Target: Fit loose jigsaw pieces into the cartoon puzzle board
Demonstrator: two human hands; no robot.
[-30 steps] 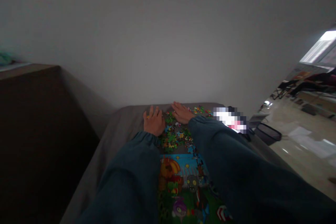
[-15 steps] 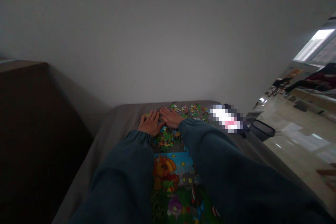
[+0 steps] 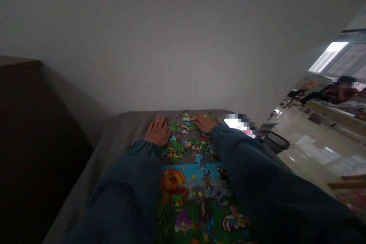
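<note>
Loose jigsaw puzzle pieces (image 3: 187,145) lie scattered over the grey cloth between my two hands. At their left edge, my left hand (image 3: 159,131) rests with its fingers spread on the cloth, the thumb beside some pieces. My right hand (image 3: 204,122) lies flat over the pieces at the right, fingers stretched out, its palm hidden from above. Nearer to me, between my sleeves, is a colourful cartoon picture sheet (image 3: 194,194) with a pumpkin, a grey zombie head and a purple figure; my right sleeve covers part of its edge.
The grey cloth-covered table (image 3: 114,152) ends at a pale wall (image 3: 177,45). A bright phone-like screen (image 3: 239,126), partly blurred, lies right of my right hand. Dark furniture (image 3: 37,129) stands at left. Beyond the right edge are a chair (image 3: 276,143), shiny floor and a seated person.
My hands have moved apart: the right one went rightward, the left slightly left. Puzzle pieces between them are now uncovered and more spread. The view has shifted slightly.
</note>
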